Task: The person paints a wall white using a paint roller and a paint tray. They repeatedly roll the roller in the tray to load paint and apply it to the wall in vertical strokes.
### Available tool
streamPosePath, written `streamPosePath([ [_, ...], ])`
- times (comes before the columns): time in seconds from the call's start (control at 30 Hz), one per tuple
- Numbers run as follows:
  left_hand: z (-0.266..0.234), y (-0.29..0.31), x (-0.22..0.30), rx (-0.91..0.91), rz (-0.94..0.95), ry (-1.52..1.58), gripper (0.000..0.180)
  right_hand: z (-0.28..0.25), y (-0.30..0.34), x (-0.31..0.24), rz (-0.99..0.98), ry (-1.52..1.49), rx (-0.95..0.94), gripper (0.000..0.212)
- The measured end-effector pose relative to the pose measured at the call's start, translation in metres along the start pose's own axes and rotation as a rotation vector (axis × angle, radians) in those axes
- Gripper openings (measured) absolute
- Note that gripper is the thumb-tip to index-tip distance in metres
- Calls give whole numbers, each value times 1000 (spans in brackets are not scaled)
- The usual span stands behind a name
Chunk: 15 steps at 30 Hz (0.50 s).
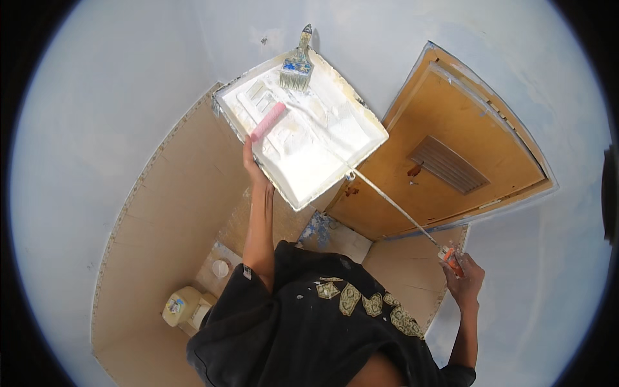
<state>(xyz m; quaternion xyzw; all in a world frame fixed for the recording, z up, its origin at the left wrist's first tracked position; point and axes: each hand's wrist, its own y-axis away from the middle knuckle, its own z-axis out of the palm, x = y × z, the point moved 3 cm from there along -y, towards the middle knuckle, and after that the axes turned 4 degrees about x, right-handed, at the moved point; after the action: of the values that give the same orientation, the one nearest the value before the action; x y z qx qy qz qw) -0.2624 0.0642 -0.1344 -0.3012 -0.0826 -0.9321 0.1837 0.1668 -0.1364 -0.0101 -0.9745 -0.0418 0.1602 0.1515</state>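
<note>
My left hand grips the near left edge of a white paint tray; the fingers under the tray are hidden. White paint coats the tray's inside. A paint roller with a pink sleeve rests on the tray's ribbed part, close to my left hand. Its long thin rod runs over the tray's right edge to an orange handle, which my right hand holds closed. Across the tray's far edge lies a paint-stained flat brush, bristles toward me.
A wooden door with a vent grille stands to the right. Pale blue-white walls rise above beige tiles. Lower left are a cream toilet and a small white container. A paint-spattered sheet lies on the floor.
</note>
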Motion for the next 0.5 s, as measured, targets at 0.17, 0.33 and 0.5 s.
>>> streamPosePath([
  [0.17,-17,-18,1,159,64,9,72,-14,-7,-16,-53,85,-26,26],
  [0.33,-35,-44,6,109,93,30,74,-45,-32,-25,-45,269,-148,23],
  [0.5,-66,-55,1,194,118,48,62,-65,-83,-48,-150,266,-155,28],
])
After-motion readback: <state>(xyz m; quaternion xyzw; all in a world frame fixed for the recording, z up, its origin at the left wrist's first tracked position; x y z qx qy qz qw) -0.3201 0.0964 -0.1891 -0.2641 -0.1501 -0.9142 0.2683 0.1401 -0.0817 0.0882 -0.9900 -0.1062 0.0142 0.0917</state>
